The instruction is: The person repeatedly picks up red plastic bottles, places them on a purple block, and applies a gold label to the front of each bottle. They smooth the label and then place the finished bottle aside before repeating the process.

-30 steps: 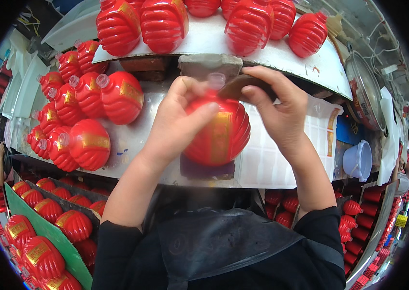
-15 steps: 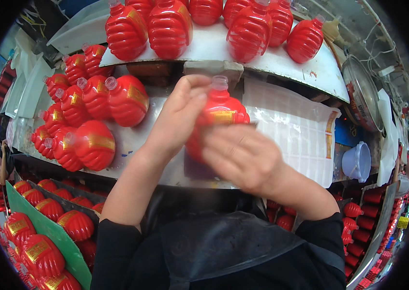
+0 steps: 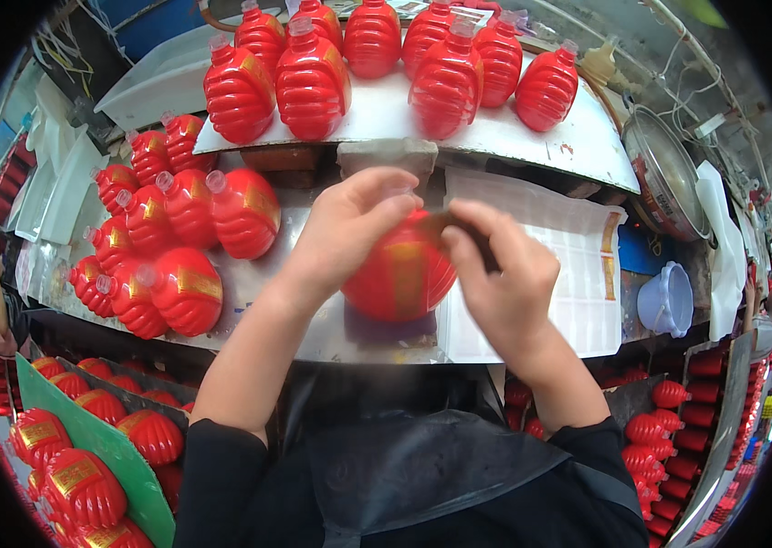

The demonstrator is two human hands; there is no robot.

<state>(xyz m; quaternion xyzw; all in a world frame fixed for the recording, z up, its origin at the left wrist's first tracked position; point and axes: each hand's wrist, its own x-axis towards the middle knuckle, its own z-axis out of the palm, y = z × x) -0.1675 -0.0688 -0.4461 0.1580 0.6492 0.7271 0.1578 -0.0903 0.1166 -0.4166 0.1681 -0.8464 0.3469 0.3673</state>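
A red ribbed bottle with a gold band stands on the work surface in front of me, tilted so its round side faces up. My left hand is closed round its clear neck, which the fingers mostly hide. At the bottle's right shoulder, my right hand pinches a small flat dark-brown piece, blurred, perhaps a scraper. That piece lies close against the bottle; I cannot tell if it touches. Beside my right hand lies a white backing sheet with a few gold labels along its right edge.
Several red bottles lean together at the left. More bottles stand on a raised white board at the back. A lavender bucket and a round metal pan are at the right. Below left, a green panel borders crates of bottles.
My right hand has lifted off the bottle's front, moved up and right, and now shows a dark flat piece. The bottle has turned and tipped, its neck still in my left hand.
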